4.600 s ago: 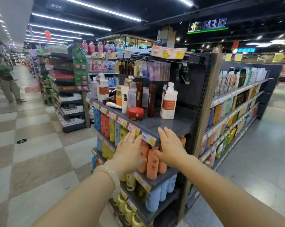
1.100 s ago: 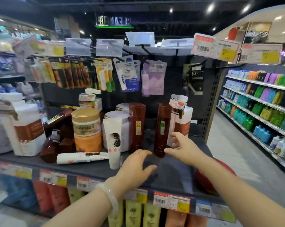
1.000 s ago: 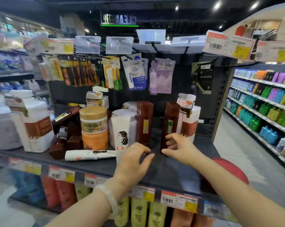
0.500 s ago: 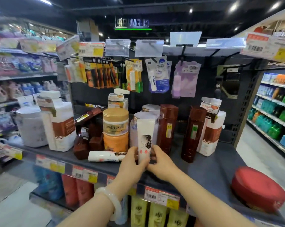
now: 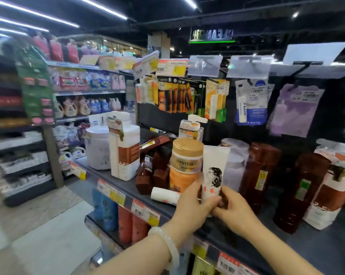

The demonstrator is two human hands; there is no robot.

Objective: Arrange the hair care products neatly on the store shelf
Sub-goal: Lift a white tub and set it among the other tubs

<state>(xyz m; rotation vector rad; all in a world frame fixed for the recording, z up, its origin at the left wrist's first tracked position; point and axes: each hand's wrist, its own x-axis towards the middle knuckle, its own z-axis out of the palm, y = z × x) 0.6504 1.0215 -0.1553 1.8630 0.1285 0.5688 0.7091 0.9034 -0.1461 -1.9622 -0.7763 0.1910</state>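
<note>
A white tube with a woman's portrait (image 5: 214, 169) stands upright at the front of the dark shelf (image 5: 116, 182). My left hand (image 5: 193, 207) grips its lower part from the left, and my right hand (image 5: 232, 208) pinches its base from the right. Just behind it sits a gold-lidded orange Pantene jar (image 5: 184, 162). Another white tube (image 5: 164, 195) lies flat by my left hand. Tall brown bottles (image 5: 259, 171) (image 5: 304, 189) stand to the right, and white pump bottles (image 5: 126, 149) (image 5: 334, 191) flank the group.
Small dark brown bottles (image 5: 149, 175) lie jumbled left of the jar. A white tub (image 5: 98, 147) stands at the shelf's left end. Hanging packets (image 5: 251, 102) fill the back panel. Price tags (image 5: 145, 212) line the shelf edge, with coloured bottles below. An aisle floor (image 5: 38, 225) lies to the left.
Both hands moved from the bare shelf front to the standing white tube and took hold of it. The view swung left and closer to the shelf.
</note>
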